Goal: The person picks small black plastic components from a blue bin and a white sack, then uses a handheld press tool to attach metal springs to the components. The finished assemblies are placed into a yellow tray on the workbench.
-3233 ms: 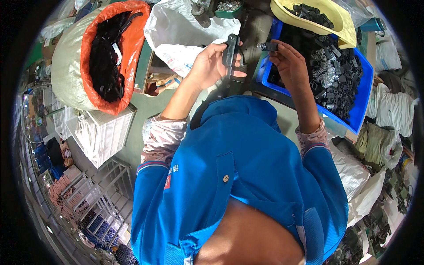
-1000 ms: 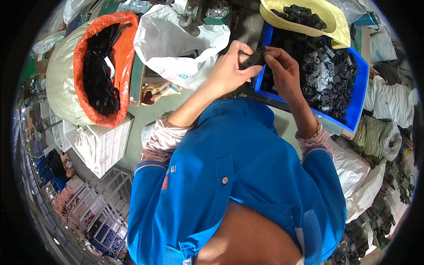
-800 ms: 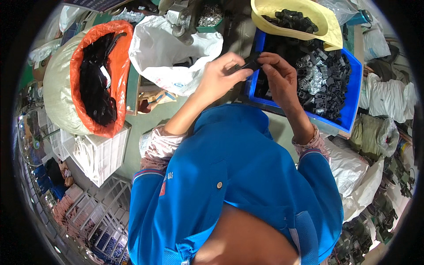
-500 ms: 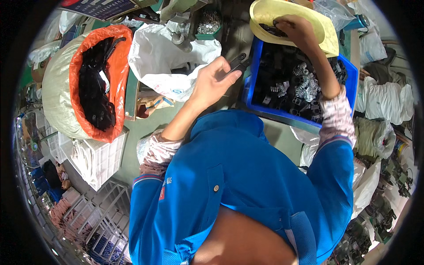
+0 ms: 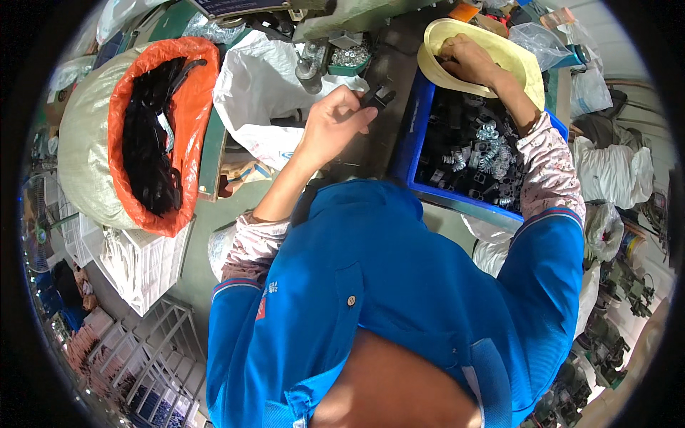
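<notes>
Between the thumb and fingers of my left hand [image 5: 334, 127] is a small black plastic part [image 5: 379, 97] with a forked end, held up left of the blue bin. My right hand [image 5: 467, 60] reaches into a pale yellow basin [image 5: 524, 63]. Its fingers are curled down over dark pieces there, and whatever they grip is hidden. Under the basin's near side stands a blue bin [image 5: 467, 197]. Small black parts [image 5: 446, 114] and a heap of shiny metal springs [image 5: 491, 151] fill it.
At the left, an orange-lined sack [image 5: 203, 135] holds long black parts. A white bag [image 5: 246, 85] lies open beside it. Behind are a green tray of small metal pieces [image 5: 351, 57] and a machine part [image 5: 308, 73]. A white crate [image 5: 153, 267] stands on the left.
My right hand has dipped lower into the yellow basin, its fingertips now among the dark pieces. In my left hand the black part has turned, showing its forked end. The whole view has shifted slightly.
</notes>
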Action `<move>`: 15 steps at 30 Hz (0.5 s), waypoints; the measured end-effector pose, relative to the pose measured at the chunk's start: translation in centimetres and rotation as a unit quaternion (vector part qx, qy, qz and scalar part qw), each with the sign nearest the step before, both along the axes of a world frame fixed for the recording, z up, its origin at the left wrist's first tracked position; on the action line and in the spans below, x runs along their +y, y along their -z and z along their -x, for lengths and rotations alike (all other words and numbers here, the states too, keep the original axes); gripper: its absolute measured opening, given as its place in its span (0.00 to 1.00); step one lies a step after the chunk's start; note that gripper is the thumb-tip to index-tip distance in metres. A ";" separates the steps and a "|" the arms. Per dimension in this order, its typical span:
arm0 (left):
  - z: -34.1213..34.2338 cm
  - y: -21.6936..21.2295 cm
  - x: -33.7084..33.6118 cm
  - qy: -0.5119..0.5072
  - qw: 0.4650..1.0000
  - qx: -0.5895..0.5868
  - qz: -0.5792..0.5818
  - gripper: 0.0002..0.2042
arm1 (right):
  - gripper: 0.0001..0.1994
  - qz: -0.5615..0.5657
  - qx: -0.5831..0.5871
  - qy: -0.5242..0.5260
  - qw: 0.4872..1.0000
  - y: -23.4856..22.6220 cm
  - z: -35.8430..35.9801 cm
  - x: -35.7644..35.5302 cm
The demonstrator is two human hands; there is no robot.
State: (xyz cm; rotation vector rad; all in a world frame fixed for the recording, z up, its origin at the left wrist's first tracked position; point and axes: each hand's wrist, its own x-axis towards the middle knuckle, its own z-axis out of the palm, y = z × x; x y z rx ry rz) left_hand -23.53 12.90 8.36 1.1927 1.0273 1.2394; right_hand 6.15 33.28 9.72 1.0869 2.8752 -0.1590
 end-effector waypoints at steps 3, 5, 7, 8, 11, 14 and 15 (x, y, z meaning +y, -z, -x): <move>1.2 0.3 0.0 0.001 0.999 0.038 -0.006 0.12 | 0.11 -0.017 0.033 0.003 0.999 -1.3 0.6 -0.3; 2.8 0.9 -0.1 -0.007 0.998 0.054 -0.012 0.12 | 0.13 0.002 0.113 0.113 0.987 -4.2 1.5 -2.6; 4.3 1.3 -0.2 -0.013 0.995 0.082 -0.052 0.12 | 0.12 0.024 0.255 0.166 0.952 -6.3 2.4 -5.8; 4.7 1.5 -0.1 -0.025 0.994 0.082 -0.072 0.11 | 0.12 0.047 0.286 0.169 0.942 -6.7 3.2 -7.5; 6.5 0.2 0.4 -0.016 0.985 0.141 -0.103 0.11 | 0.11 0.229 0.453 0.185 0.842 -6.3 7.9 -13.1; 8.2 -0.6 0.6 0.015 0.983 0.149 -0.104 0.10 | 0.13 0.312 0.512 0.202 0.775 -4.2 11.9 -16.0; 8.8 -0.7 0.6 0.024 0.980 0.156 -0.117 0.10 | 0.13 0.317 0.522 0.210 0.764 -3.8 13.0 -16.3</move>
